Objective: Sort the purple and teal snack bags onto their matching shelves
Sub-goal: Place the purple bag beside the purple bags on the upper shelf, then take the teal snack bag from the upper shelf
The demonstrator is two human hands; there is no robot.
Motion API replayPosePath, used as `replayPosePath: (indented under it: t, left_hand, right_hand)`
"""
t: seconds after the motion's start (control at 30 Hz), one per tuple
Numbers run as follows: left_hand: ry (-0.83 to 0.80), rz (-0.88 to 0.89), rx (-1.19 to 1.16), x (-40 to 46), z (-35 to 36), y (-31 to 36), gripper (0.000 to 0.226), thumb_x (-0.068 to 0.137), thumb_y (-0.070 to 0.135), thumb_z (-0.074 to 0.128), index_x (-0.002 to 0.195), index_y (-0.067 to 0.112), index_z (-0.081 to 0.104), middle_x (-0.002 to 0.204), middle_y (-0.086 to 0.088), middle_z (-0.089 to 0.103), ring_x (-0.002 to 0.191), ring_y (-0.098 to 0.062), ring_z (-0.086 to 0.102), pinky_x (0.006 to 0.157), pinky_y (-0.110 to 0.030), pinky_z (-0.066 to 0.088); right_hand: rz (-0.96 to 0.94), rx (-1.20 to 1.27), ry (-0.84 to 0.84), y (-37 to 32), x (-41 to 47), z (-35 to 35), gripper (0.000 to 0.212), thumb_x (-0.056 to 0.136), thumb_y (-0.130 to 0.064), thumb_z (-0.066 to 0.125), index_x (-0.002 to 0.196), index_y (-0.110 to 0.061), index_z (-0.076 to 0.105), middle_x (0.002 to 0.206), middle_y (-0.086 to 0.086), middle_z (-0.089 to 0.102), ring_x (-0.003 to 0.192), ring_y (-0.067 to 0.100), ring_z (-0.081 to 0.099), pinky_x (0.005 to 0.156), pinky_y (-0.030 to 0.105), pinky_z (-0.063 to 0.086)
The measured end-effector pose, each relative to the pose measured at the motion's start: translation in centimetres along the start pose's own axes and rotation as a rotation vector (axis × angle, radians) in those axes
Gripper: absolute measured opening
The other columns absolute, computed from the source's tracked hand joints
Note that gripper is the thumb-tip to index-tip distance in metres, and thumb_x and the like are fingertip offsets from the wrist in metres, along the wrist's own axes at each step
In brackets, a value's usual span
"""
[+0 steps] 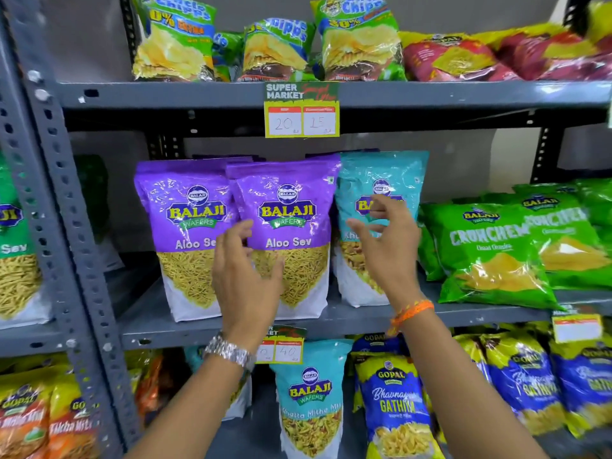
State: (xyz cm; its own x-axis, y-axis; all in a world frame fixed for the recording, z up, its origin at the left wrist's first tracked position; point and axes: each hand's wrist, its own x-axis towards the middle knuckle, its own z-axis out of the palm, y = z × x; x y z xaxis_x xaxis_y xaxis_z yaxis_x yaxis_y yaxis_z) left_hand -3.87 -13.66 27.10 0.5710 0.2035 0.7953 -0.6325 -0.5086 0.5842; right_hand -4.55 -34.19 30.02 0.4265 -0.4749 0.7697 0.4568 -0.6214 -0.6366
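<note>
Left hand [246,279] rests open-fingered against a purple bag [288,236]; right hand [387,246], open and empty, reaches the teal bag [381,226] at its 12 o'clock (misplaced, I judge). Best pinch its top and lift clear.

Two purple Aloo Sev bags are standing upright side by side at centre frame on the middle shelf [331,321]: left purple bag [185,233], right purple bag [291,226] slightly overlapping it. A teal bag [381,180] is standing just right of them, same shelf. Second teal bag [311,395] is sitting upright on the shelf below, lower centre.
</note>
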Motion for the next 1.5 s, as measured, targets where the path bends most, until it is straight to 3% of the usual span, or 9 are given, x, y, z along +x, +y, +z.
replayPosePath:
  t: [0.13,0.2,0.3,0.43,0.53,0.73,1.03,1.23,1.5]
  left_hand:
    - [-0.178,0.063,-0.168,-3.4,2.6,2.1,0.040,0.072,0.012,0.083,0.107,0.022,0.066,0.106,0.002,0.063,0.085,-0.014,0.064,0.080,-0.039,0.059]
    - [-0.321,0.105,-0.148,-4.9,4.7,2.8,0.041,0.074,0.018,0.082,0.111,0.021,0.066,0.110,0.003,0.061,0.094,-0.013,0.064,0.086,-0.035,0.058]
    - [-0.594,0.052,-0.041,-6.3,7.9,3.1,0.072,0.077,0.034,0.082,0.139,0.014,0.050,0.135,-0.004,0.053,0.128,-0.021,0.051,0.112,-0.031,0.040]
    - [-0.777,-0.093,0.031,-6.6,11.4,2.9,0.107,0.075,0.048,0.082,0.155,0.004,0.025,0.155,-0.013,0.037,0.148,-0.031,0.034,0.121,-0.037,0.031]
    - [-0.699,-0.184,-0.018,-6.3,13.5,2.7,0.125,0.067,0.058,0.080,0.158,0.004,0.015,0.161,-0.015,0.033,0.151,-0.030,0.033,0.122,-0.045,0.034]
    - [-0.455,-0.254,-0.099,-5.9,15.5,3.9,0.094,0.060,0.050,0.080,0.137,0.007,0.045,0.132,-0.012,0.059,0.127,-0.031,0.058,0.104,-0.048,0.051]
    - [-0.432,-0.222,-0.160,-7.8,15.0,5.5,0.090,0.064,0.044,0.092,0.135,0.013,0.046,0.132,-0.007,0.067,0.121,-0.027,0.064,0.096,-0.042,0.055]
    - [-0.438,-0.229,-0.234,-10.0,10.2,6.2,0.106,0.052,0.060,0.090,0.140,0.021,0.047,0.124,0.005,0.069,0.111,-0.016,0.067,0.093,-0.039,0.058]
    - [-0.410,-0.236,-0.202,-16.2,-1.3,0.9,0.092,0.053,0.062,0.092,0.130,0.035,0.050,0.116,0.016,0.071,0.111,-0.008,0.069,0.087,-0.042,0.060]
  right_hand:
    - [0.158,0.077,0.230,3.8,1.4,-4.4,0.043,0.079,-0.018,0.083,0.118,-0.013,0.065,0.109,0.003,0.062,0.096,0.014,0.058,0.082,0.036,0.058]
    - [0.240,0.163,0.206,5.5,2.2,-5.0,0.048,0.079,-0.016,0.083,0.122,-0.011,0.062,0.111,0.005,0.062,0.101,0.017,0.056,0.084,0.027,0.055]
    - [0.325,0.300,0.014,6.9,4.1,-5.0,0.054,0.077,-0.024,0.085,0.122,-0.010,0.059,0.126,0.010,0.065,0.117,0.025,0.061,0.097,0.034,0.055]
    - [0.365,0.386,-0.269,7.6,5.9,-5.0,0.061,0.074,-0.024,0.087,0.125,-0.003,0.059,0.121,0.011,0.074,0.109,0.024,0.073,0.097,0.049,0.058]
    - [0.387,0.398,-0.321,7.8,6.7,-4.7,0.059,0.076,-0.019,0.087,0.124,-0.003,0.057,0.120,0.010,0.074,0.108,0.022,0.073,0.095,0.044,0.060]
    - [0.389,0.420,-0.322,9.0,6.9,-5.4,0.042,0.083,-0.007,0.078,0.122,0.000,0.063,0.118,0.012,0.074,0.105,0.022,0.074,0.088,0.034,0.061]
    - [0.354,0.419,-0.256,7.2,5.6,-9.3,0.032,0.083,-0.002,0.077,0.112,-0.008,0.065,0.099,-0.002,0.076,0.085,0.005,0.075,0.073,0.022,0.061]
    - [0.254,0.391,-0.282,3.1,2.0,-12.2,0.025,0.084,-0.003,0.077,0.104,-0.014,0.068,0.097,-0.003,0.078,0.091,0.011,0.076,0.079,0.028,0.062]
    - [0.214,0.387,-0.471,-2.6,-7.8,-11.2,0.025,0.087,-0.006,0.074,0.107,-0.020,0.070,0.100,-0.004,0.080,0.095,0.010,0.075,0.082,0.028,0.062]
